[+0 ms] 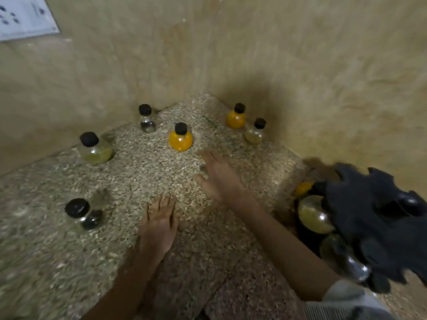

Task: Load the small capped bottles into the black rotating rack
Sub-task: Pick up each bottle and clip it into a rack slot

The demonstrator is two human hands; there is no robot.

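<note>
Several small round bottles with black caps stand on a speckled stone counter (57,262). An orange-filled bottle (180,137) is in the middle, just beyond my right hand (218,175), which is open and empty. My left hand (159,225) lies flat on the counter, holding nothing. Another orange bottle (236,117) and a pale one (254,132) stand near the corner. A dark-filled bottle (147,120), a greenish one (95,148) and a dark one (83,214) sit to the left. The black rotating rack (379,220) at the right holds some bottles (312,214).
Beige walls meet in a corner right behind the bottles. A white sheet (25,17) hangs on the left wall. The counter drops off at its right edge, beside the rack. The picture is blurred by motion.
</note>
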